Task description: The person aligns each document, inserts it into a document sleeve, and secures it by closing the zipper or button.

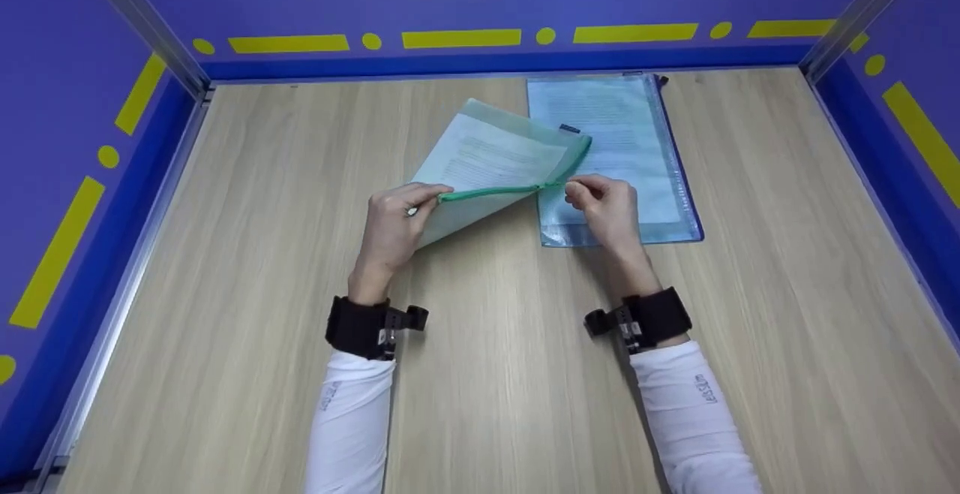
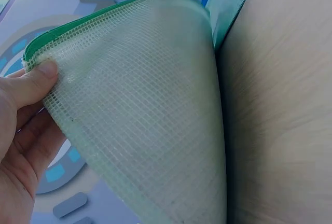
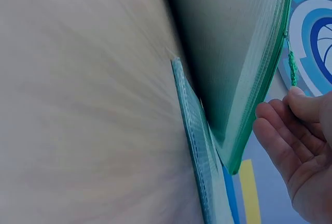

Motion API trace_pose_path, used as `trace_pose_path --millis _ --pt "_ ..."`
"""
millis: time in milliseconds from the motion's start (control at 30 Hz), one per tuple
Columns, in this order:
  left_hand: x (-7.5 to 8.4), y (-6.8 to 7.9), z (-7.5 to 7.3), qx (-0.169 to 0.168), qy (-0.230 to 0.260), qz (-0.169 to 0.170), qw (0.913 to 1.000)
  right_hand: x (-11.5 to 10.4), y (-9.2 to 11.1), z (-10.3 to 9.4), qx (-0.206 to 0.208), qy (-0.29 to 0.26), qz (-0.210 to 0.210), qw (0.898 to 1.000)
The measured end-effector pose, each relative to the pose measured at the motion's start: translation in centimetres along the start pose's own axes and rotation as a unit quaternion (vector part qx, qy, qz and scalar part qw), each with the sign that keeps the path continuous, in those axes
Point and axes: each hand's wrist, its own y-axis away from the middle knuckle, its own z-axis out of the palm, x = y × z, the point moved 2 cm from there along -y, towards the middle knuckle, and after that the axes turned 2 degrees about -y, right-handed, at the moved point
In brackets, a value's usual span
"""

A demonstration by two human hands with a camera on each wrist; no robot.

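Observation:
A green-edged mesh zipper pouch (image 1: 495, 152) with a printed sheet inside is tilted up off the table along its zipper side. My left hand (image 1: 396, 225) pinches its near left corner, thumb (image 2: 47, 69) on the mesh face. With thumb and fingertips, my right hand (image 1: 609, 209) pinches the braided green zipper pull (image 3: 293, 68), which stretches out from the slider partway along the green zipper (image 2: 98, 14). Under the pouch's right end lies a blue zipper pouch (image 1: 622, 156), flat, also with a printed sheet inside.
The wood-grain table (image 1: 480, 374) is bounded by blue panels with yellow marks (image 1: 461, 38) at the back and both sides. A dark zipper (image 1: 679, 156) runs down the blue pouch's right edge. Each wrist wears a black strap (image 1: 360, 327) with a small camera.

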Motion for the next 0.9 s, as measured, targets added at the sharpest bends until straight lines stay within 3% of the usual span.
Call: trace_pose_path --millis 300,567,900 --pt "-1.1 0.0 -0.5 0.016 -0.006 -0.022 0.9996 0.8 -0.3 -0.7 0.006 0.0 0.01 1.0" --pt "-1.9 0.0 -1.1 0.028 -0.01 -0.061 0.9977 1.0 -0.5 -1.0 0.007 -0.019 0.009 1.0" --pt "-3.0 0.2 -1.7 0.057 -0.01 -0.072 0.9957 1.9 -0.9 -1.9 0.023 -0.011 0.033 0.999"
